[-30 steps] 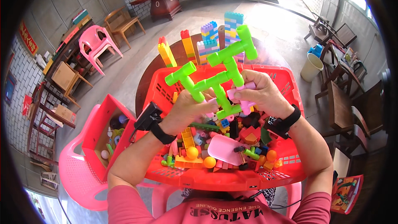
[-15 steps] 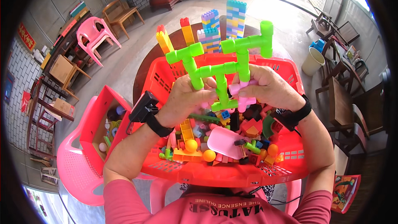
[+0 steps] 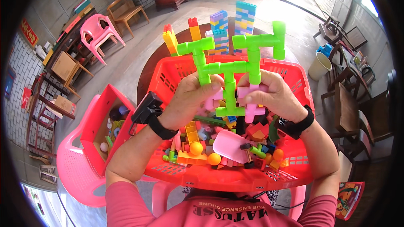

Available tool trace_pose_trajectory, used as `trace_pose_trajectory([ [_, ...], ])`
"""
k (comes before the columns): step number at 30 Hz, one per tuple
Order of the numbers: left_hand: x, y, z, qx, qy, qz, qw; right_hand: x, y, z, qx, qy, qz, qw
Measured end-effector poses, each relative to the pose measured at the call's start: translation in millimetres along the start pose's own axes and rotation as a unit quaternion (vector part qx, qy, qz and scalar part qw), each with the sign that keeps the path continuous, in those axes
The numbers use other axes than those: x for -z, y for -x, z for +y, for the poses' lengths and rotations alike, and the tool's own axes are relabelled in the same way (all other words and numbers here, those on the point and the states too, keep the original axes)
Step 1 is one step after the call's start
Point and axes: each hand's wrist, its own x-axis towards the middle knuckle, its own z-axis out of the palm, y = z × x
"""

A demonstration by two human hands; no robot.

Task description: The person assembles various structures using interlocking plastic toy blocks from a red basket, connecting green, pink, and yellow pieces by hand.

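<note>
Both my hands hold up a toy pipe structure, built from bright green T-shaped pieces with pink pieces at its lower ends. My left hand is closed round the lower left leg, its fingers partly hidden behind the pipes. My right hand pinches the pink pipe pieces under the right leg. Beneath the hands sits a red plastic basket filled with mixed toy pieces. Among them lie a pink tray, orange balls and a yellow block frame.
Behind the basket, towers of building blocks stand on a round dark table. To my left, a red box of small toys rests on a pink chair. A cream bin stands at the right.
The pipe structure has shifted slightly to the right in view. Its lower left pink piece now shows more clearly beside my left fingers. Both hands keep their hold.
</note>
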Motion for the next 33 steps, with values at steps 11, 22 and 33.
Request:
trace_pose_trajectory([
  [11, -5.5, 6.0, 8.4, 0.060, 0.024, 0.002, 0.998, 3.3, -2.0, 3.2, -0.010, -0.043, -0.009, 0.999],
  [22, 9.9, -0.7, 1.4, 0.076, 0.100, -0.070, 0.990, 1.1, -4.1, 4.9, -0.014, -0.055, 0.003, 0.998],
  [33, -2.9, -1.5, -8.1, 0.008, 0.007, -0.001, 1.000, -3.2, -5.5, 8.7, -0.006, 0.014, -0.002, 1.000],
])
